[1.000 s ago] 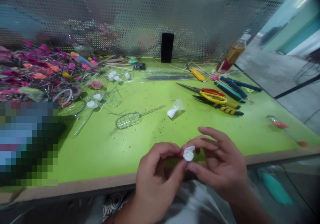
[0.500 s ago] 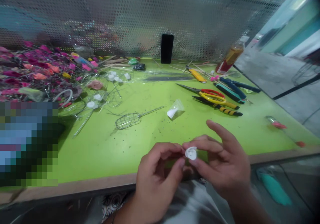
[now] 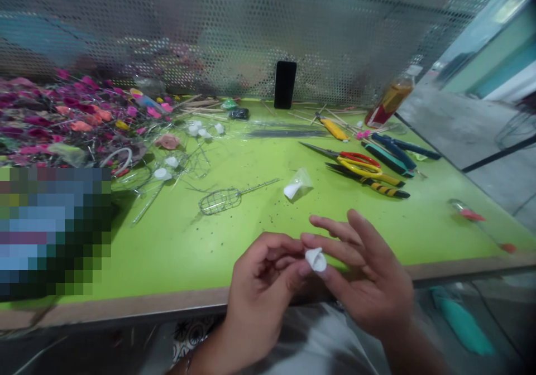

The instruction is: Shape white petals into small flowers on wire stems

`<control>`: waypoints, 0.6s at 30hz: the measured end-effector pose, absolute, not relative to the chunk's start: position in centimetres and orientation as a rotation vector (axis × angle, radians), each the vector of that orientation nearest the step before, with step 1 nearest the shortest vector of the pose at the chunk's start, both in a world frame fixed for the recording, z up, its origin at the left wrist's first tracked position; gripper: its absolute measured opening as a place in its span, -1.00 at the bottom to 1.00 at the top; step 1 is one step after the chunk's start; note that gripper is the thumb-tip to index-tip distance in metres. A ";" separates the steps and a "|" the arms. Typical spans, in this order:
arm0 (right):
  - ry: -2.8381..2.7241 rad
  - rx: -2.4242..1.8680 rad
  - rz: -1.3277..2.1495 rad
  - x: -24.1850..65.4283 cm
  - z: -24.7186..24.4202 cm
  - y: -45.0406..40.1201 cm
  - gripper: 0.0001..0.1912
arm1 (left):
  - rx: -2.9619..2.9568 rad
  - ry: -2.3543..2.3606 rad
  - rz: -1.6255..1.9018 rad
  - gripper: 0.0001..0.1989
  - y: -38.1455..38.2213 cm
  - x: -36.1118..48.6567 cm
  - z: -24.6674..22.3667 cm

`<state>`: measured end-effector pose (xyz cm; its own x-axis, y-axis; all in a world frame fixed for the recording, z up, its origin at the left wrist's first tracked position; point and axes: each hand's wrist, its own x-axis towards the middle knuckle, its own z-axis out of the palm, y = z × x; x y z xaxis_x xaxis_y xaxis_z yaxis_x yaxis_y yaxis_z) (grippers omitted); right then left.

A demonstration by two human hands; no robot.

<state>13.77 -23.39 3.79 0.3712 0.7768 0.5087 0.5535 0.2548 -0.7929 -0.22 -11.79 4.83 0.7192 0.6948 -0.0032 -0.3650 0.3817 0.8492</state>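
Between my hands, just over the table's front edge, is a small white flower (image 3: 316, 259) with curled, petal-like folds. My left hand (image 3: 264, 285) pinches it from the left with thumb and forefinger. From the other side the thumb and forefinger of my right hand (image 3: 368, 283) press against it, while the remaining fingers spread outward. Beyond them lies a clear plastic bag (image 3: 307, 178) with a white lump in it. A racket-shaped frame of twisted wire (image 3: 220, 201) rests to its left.
Scissors (image 3: 360, 164), black-and-yellow pliers (image 3: 385, 190) and a yellow cutter (image 3: 334, 128) lie at the right, near a bottle (image 3: 389, 99). A phone (image 3: 285, 85) leans on the mesh panel. Pink and purple flowers (image 3: 79, 110) pile up at the left.
The white flower has turned and tipped in my fingers, now showing its side fold. My right hand's fingers have spread wider. The view has shifted slightly.
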 end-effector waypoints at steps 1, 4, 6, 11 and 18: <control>-1.273 -1.410 0.255 13.7 3.9 -23.3 0.02 | 0.964 0.394 0.699 -0.85 -11.8 -0.2 4.8; -1.185 -1.338 0.303 13.5 4.1 -23.0 0.01 | 0.977 0.404 0.704 -0.86 -11.8 -0.3 4.5; -1.154 -1.308 0.287 13.3 4.1 -22.7 -0.03 | 1.004 0.418 0.709 -0.87 -11.7 -0.4 4.4; -1.177 -1.341 0.168 13.2 3.8 -22.6 -0.07 | 1.085 0.440 0.702 -0.93 -11.6 -0.6 4.5; -1.198 -1.401 0.171 13.5 3.7 -23.4 0.00 | 1.070 0.437 0.719 -0.88 -11.6 -0.3 4.7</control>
<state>13.53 -23.44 3.69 0.4543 0.7140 0.5328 0.5367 0.2580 -0.8034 -0.35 -11.62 4.68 0.6977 0.7163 0.0145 -0.3166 0.2901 0.9031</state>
